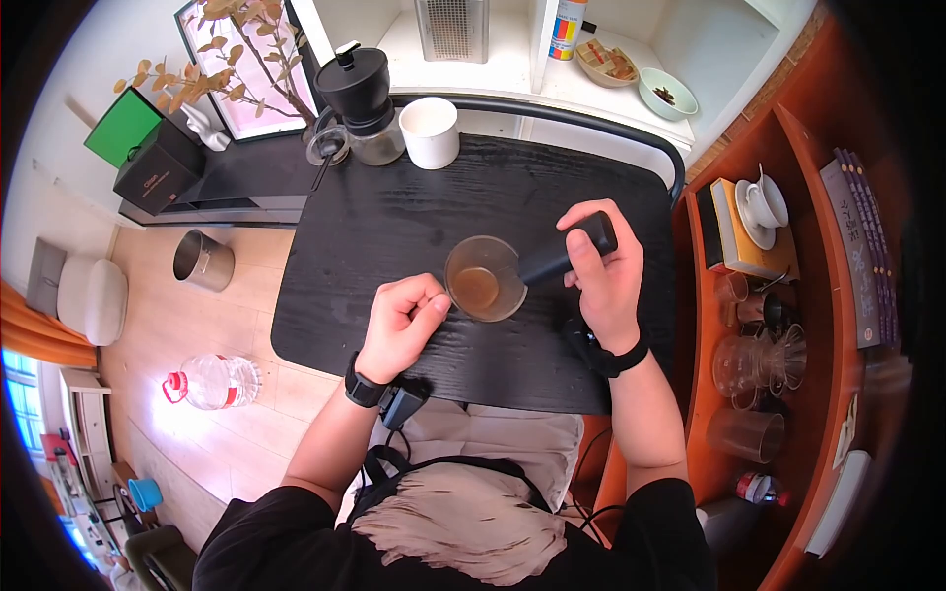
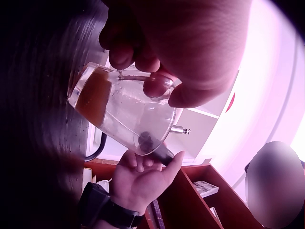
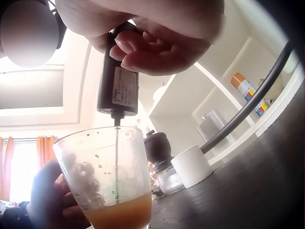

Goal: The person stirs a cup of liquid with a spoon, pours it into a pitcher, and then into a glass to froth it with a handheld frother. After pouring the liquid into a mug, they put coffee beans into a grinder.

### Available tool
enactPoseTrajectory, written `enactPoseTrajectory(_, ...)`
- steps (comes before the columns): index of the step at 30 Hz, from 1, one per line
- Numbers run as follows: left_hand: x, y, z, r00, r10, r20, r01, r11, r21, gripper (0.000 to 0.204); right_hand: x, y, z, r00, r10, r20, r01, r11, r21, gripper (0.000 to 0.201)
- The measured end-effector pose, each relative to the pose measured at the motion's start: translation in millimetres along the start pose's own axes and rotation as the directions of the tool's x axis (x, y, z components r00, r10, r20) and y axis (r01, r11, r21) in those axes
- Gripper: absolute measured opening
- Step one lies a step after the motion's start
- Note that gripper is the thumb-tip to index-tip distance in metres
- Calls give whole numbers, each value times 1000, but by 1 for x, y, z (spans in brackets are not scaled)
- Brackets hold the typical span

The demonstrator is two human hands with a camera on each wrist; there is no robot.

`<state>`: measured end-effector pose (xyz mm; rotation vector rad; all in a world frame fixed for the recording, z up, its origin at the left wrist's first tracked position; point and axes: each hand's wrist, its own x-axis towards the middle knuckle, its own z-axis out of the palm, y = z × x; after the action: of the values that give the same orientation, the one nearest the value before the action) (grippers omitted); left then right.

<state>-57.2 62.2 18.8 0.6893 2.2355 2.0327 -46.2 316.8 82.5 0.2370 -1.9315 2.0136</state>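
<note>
I can't make out the lower end of the thin rod on the black stirrer (image 1: 549, 262), lost in the brown liquid (image 1: 474, 290), and its label is too blurred to read. The right wrist view cuts off the base of the clear glass cup (image 1: 485, 248). That cup sits mid-frame on the black table (image 1: 384, 231), liquid at the bottom, residue up its wall. My left hand (image 1: 399, 325) pinches its handle, fingers curled; my right hand (image 1: 613, 286), fingers bent, grips the stirrer from the cup's right.
</note>
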Motion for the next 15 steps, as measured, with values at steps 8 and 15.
enactPoseTrajectory(8, 0, 1, 0, 1000, 0, 1, 0, 1000, 4, 19, 0, 0, -1, 999, 26, 26, -27, 999, 45, 20)
enactPoseTrajectory(15, 1, 1, 0, 1000, 9, 8, -9, 1000, 10, 18, 0, 3, 1, 995, -22, 102, 13, 996, 90, 24)
